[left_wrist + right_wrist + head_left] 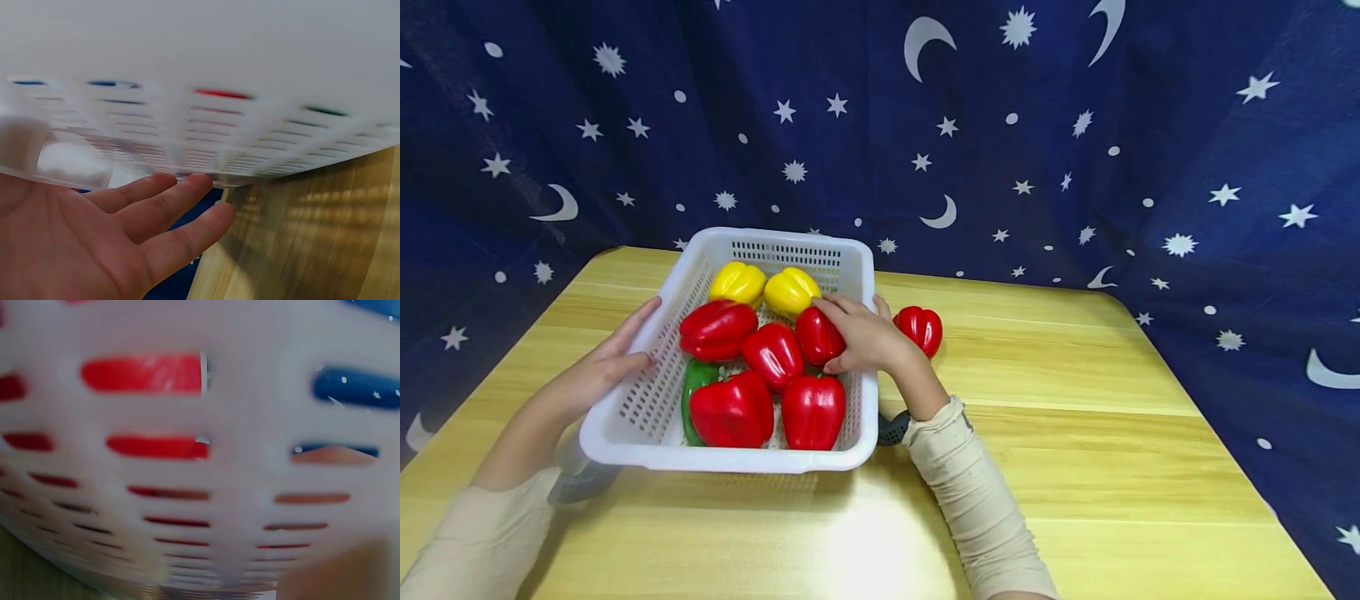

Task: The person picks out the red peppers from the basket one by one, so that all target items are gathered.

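A white slotted plastic basket [617, 446] holds two yellow bell peppers [737, 284], several red bell peppers [773, 356] and a green pepper [695, 400], partly hidden under a red one. My left hand [598, 371] grips the basket's left side, thumb over the rim. In the left wrist view, that hand's other fingers [178, 244] stretch out below the basket wall. Reaching over the right rim, my right hand [865, 337] holds a red bell pepper [817, 335] between thumb and fingers inside the basket. The right wrist view shows mostly the slotted basket wall [250, 394], with red behind it.
Another red bell pepper [920, 330] lies on the wooden table [1075, 433], just right of the basket. A dark blue curtain [850, 200] with white moons and stars hangs behind the table. A dark strap [892, 429] sits at my right wrist.
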The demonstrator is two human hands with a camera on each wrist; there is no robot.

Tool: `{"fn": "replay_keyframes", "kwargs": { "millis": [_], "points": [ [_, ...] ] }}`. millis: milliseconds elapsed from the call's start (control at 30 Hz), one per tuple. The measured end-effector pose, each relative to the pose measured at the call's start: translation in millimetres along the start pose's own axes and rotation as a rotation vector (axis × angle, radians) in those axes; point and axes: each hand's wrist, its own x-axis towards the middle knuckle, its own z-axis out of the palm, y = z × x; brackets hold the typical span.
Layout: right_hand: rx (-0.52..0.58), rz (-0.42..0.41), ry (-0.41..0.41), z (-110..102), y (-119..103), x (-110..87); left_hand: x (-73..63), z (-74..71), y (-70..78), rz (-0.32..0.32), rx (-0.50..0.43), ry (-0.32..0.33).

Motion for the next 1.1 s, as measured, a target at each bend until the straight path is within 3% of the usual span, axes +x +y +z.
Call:
{"fn": "replay_keyframes", "kwargs": {
  "millis": [533,933,1100],
  "points": [
    [0.024,0.006,0.041,1,1,-0.3,1.0,-1.2,-1.5,0.03,-0.025,-0.016],
    [0.076,-0.027,0.06,-2,5,-1.9,1.4,-0.5,0.4,0.01,0.013,-0.004],
    [0.111,-0.049,0.108,-3,9,-1.8,1.0,-0.4,0.7,0.002,-0.007,-0.008]
  ]
}}
